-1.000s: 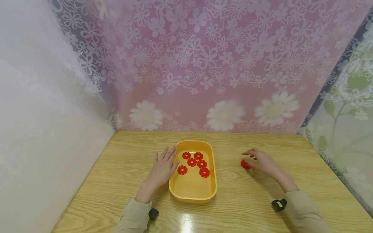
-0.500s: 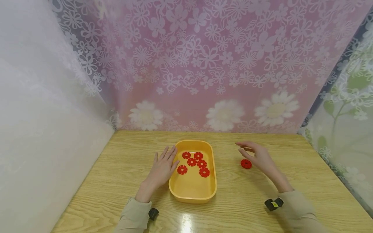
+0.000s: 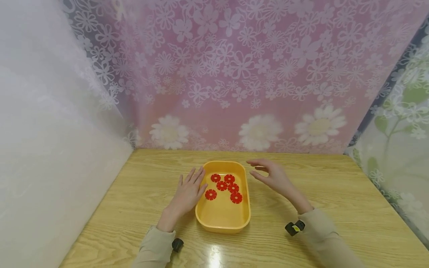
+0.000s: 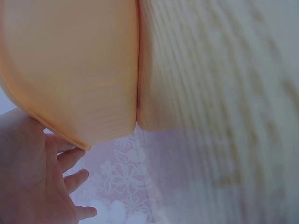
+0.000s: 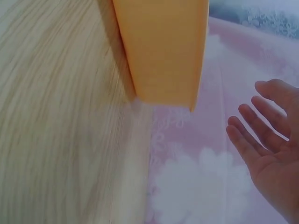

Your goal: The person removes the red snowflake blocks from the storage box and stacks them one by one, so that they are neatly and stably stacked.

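Note:
A yellow plastic tray [image 3: 222,227] stands on the table, with several red notched plastic discs [image 3: 222,185] lying flat in its upper half. My left hand [image 3: 186,193] rests against the tray's left rim, fingers straight and spread; the left wrist view shows fingertips [image 4: 70,160] touching the rim. Just right of the tray, my right hand [image 3: 273,176] hovers with relaxed, parted fingers and nothing between them. It is apart from the tray wall [image 5: 161,51] in the right wrist view. The red disc stack seen earlier on the table is hidden behind the right hand and wrist.
The wood-grain table [image 3: 161,160] ends at a pink floral curtain [image 3: 214,74] at the back. A white wall [image 3: 60,130] borders the left side, and a pale curtain with green leaves [image 3: 399,149] hangs at the right.
My right hand has drawn away from the red disc stack and moved left toward the tray, with nothing held. My left hand stays at the tray's rim.

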`<act>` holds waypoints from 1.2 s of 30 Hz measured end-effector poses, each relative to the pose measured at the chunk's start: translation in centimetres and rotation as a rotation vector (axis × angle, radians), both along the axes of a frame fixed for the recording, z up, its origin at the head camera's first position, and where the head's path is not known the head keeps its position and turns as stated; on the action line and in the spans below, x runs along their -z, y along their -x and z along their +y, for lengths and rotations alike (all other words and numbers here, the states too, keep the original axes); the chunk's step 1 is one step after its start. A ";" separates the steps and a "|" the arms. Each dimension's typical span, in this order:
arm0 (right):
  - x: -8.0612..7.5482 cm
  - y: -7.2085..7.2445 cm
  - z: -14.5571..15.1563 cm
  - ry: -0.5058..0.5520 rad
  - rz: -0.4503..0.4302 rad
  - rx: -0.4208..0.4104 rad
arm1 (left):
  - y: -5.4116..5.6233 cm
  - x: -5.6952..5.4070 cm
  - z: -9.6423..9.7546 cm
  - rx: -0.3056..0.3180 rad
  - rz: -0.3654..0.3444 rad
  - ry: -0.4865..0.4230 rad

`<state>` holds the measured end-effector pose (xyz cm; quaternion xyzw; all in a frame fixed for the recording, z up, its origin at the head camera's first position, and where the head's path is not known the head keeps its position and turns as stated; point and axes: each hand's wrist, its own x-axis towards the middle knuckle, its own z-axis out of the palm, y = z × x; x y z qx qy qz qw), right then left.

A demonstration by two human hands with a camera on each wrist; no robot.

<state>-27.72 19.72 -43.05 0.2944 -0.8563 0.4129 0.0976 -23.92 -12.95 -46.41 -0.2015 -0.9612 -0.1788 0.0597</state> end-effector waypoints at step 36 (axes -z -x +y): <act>-0.2 1.2 -7.5 -0.722 -0.040 -0.378 | 0.1 0.1 -0.1 0.000 0.003 -0.007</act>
